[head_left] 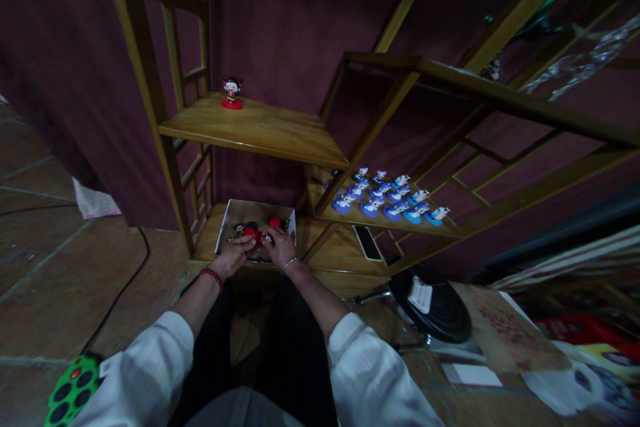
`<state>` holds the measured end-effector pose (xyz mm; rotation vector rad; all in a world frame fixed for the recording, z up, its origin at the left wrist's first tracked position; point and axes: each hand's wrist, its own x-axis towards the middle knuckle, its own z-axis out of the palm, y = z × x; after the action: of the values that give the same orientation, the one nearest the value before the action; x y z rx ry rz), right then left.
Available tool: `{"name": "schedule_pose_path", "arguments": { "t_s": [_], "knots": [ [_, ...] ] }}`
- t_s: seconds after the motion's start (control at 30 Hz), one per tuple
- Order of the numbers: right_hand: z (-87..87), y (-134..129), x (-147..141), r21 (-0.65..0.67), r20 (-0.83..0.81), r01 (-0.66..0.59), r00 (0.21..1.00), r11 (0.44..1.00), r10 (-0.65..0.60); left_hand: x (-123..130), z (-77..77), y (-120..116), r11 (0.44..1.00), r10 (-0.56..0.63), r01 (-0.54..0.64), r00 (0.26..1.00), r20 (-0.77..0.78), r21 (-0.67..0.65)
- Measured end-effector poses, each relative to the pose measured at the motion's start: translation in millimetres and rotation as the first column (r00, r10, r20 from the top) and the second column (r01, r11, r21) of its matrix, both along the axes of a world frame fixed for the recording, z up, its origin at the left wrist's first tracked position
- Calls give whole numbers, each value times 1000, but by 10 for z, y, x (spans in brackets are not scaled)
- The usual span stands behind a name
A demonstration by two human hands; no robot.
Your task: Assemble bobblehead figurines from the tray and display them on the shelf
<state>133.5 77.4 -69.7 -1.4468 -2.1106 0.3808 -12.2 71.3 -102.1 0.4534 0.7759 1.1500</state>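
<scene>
A shallow cardboard box (231, 215) with white outer sides sits on the low shelf, holding several small figurines with black hair and red round bases. Between my hands is one such figurine (267, 239), its red base turned toward the left. My right hand (282, 250) has its fingers closed on the figurine's head end. The fingertips of my left hand (237, 255) close on the red base; the thumb side is partly hidden. Behind them in the box lie another figurine (239, 229) and a red base (275, 221). A matching figurine (232, 91) stands upright on the upper left shelf.
Several purple- and blue-based figurines (373, 205) stand in rows on the right shelf (330, 211). A phone (367, 243) lies below them. Slanted wooden posts (383, 117) divide the shelves. A black round stool (440, 310) is at right, a green object (75, 390) at lower left.
</scene>
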Motion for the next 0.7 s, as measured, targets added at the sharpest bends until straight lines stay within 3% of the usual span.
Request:
{"name": "schedule_pose_path", "arguments": {
  "t_s": [0.4,0.7],
  "knots": [
    [-84,58,17,-35,27,-1,1000,999,2,14,-171,93,999,-43,43,999,-8,-4],
    [-128,129,18,-138,78,55,996,989,-45,127,-245,147,1000,-19,21,985,-171,13]
  ]
}}
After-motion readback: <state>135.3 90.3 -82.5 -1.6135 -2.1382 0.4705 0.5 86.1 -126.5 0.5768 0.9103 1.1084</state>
